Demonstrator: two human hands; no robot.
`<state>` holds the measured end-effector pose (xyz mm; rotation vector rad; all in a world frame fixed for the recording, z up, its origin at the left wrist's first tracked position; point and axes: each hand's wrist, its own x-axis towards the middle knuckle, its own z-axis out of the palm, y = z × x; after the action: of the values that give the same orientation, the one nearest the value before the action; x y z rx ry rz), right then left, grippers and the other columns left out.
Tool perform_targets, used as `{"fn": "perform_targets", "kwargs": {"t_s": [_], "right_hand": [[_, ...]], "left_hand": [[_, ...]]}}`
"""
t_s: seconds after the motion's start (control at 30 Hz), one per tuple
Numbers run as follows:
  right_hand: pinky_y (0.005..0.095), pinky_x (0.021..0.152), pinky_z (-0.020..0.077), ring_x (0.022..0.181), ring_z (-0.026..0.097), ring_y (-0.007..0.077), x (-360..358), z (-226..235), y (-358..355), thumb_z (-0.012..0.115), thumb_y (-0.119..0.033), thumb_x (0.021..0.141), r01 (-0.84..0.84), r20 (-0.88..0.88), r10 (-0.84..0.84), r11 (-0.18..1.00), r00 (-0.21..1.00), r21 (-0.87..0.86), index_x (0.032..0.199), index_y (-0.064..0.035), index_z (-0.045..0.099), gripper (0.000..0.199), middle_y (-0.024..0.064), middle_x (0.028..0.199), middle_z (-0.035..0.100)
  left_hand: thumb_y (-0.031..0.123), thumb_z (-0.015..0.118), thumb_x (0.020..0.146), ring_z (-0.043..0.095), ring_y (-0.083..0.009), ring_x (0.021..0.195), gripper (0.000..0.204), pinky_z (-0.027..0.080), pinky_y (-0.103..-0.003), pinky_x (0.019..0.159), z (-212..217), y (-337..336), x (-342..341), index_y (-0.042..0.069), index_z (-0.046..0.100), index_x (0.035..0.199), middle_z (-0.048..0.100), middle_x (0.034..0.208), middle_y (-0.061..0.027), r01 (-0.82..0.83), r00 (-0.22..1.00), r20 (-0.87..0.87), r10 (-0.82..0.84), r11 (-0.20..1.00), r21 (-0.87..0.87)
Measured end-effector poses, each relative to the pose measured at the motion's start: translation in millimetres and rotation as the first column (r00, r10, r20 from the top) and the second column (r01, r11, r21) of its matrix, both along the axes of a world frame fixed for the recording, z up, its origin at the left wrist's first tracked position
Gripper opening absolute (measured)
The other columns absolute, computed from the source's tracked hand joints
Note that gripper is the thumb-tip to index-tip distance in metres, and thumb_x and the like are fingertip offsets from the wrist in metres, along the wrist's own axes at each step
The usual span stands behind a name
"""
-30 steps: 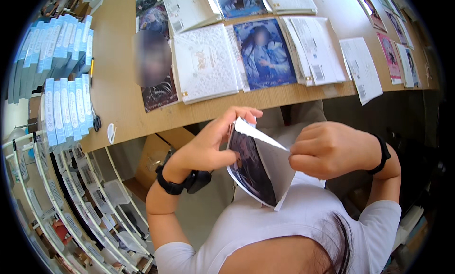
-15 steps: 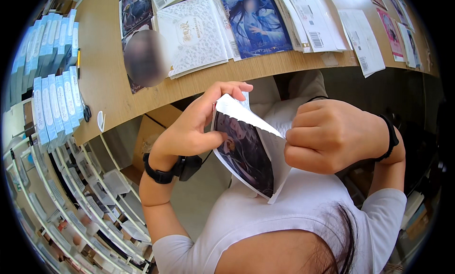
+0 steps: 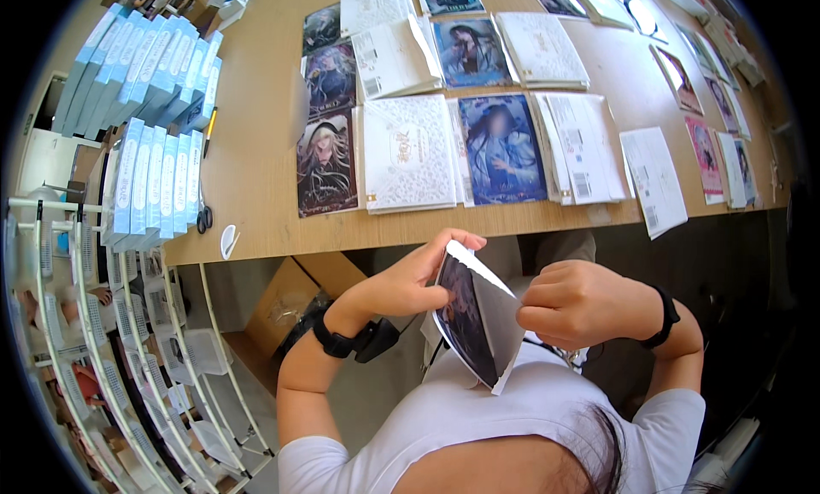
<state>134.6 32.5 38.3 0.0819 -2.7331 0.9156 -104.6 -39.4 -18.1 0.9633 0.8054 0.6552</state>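
From where I stand, the workpiece is a paper packet (image 3: 500, 332), held in the air in front of the white shirt (image 3: 521, 417), below the near edge of the wooden table (image 3: 256, 173). It is tilted. A dark illustrated face and a pale panel are visible, with a ragged white edge along the top.

Left hand (image 3: 418, 280): thumb pressed on the illustrated face, fingers around the far side, gripping the packet. Right hand (image 3: 581, 302): fingers curled into a closed fist at the packet's right edge. The fingertips are hidden; what they pinch cannot be confirmed.

Recommended handling, in my judgement: keep the left thumb flat and its pressure light, since a hard pinch could crease the print. Work the right hand close to the edge, with short, even pulls. If the paper resists, ease off and regrip; a jerk could run a tear into the picture. Keep the lower corner free of the shirt. The scissors (image 3: 205, 220) lie on the table, well apart from both hands.
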Motion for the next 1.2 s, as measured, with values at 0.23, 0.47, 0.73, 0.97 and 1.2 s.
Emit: {"fn": "perform_targets", "kwargs": {"t_s": [0.23,0.47,0.73,0.97,1.2], "right_hand": [[0.0355,0.048,0.0429,0.052,0.051,0.0252,-7,-3,-1,0.06,-0.002,0.064,0.005,0.083,-0.002,1.0,0.997,-0.027,0.07,-0.004,0.049,0.012,0.0073,0.059,0.045],[0.0377,0.051,0.0447,0.056,0.054,0.0289,3,1,-10,0.061,-0.008,0.071,0.054,0.082,-0.048,0.996,0.996,-0.067,0.072,-0.0013,0.048,0.015,0.0106,0.062,0.048],[0.0358,0.06,0.0481,0.064,0.057,0.0293,14,29,-25,0.058,-0.01,0.073,0.046,0.071,-0.048,0.999,0.996,0.027,0.075,-0.0011,0.05,0.012,0.0112,0.065,0.051],[0.0347,0.06,0.047,0.062,0.055,0.0252,4,28,-31,0.056,-0.01,0.071,0.001,0.077,-0.009,0.994,0.997,0.106,0.073,-0.0039,0.048,0.01,0.0077,0.063,0.046],[0.0315,0.051,0.0464,0.055,0.052,0.0239,-15,33,-29,0.061,-0.008,0.06,0.064,0.031,-0.072,0.98,0.997,0.189,0.066,-0.0048,0.044,0.019,0.0061,0.058,0.041]], "left_hand": [[-0.007,0.046,0.066,0.041,-0.0118,0.105,0.068,0.037,-0.025,0.089,-2,1,-5,0.004,0.029,0.131,0.04,0.114,-0.0069,0.043,0.998,-0.056,-0.035,0.988,0.146],[-0.007,0.046,0.063,0.037,-0.0159,0.118,0.066,0.033,-0.027,0.097,2,8,-10,0.005,0.033,0.126,0.033,0.135,-0.0117,0.151,0.987,-0.075,-0.142,0.978,0.142],[-0.004,0.056,0.061,0.028,-0.0169,0.128,0.085,0.023,-0.03,0.104,35,11,2,0.006,0.024,0.139,0.019,0.146,-0.0104,0.157,0.986,0.029,-0.164,0.974,0.161],[-0.001,0.065,0.059,0.024,-0.0215,0.131,0.083,0.02,-0.032,0.106,26,-16,-13,0.006,0.029,0.134,0.022,0.144,-0.0141,0.053,0.995,0.082,-0.064,0.99,0.13],[-0.001,0.06,0.06,0.038,-0.0191,0.119,0.078,0.032,-0.032,0.097,42,-17,-17,0.009,0.032,0.132,0.037,0.129,-0.0114,-0.043,0.993,-0.098,0.067,0.971,0.234]]}}
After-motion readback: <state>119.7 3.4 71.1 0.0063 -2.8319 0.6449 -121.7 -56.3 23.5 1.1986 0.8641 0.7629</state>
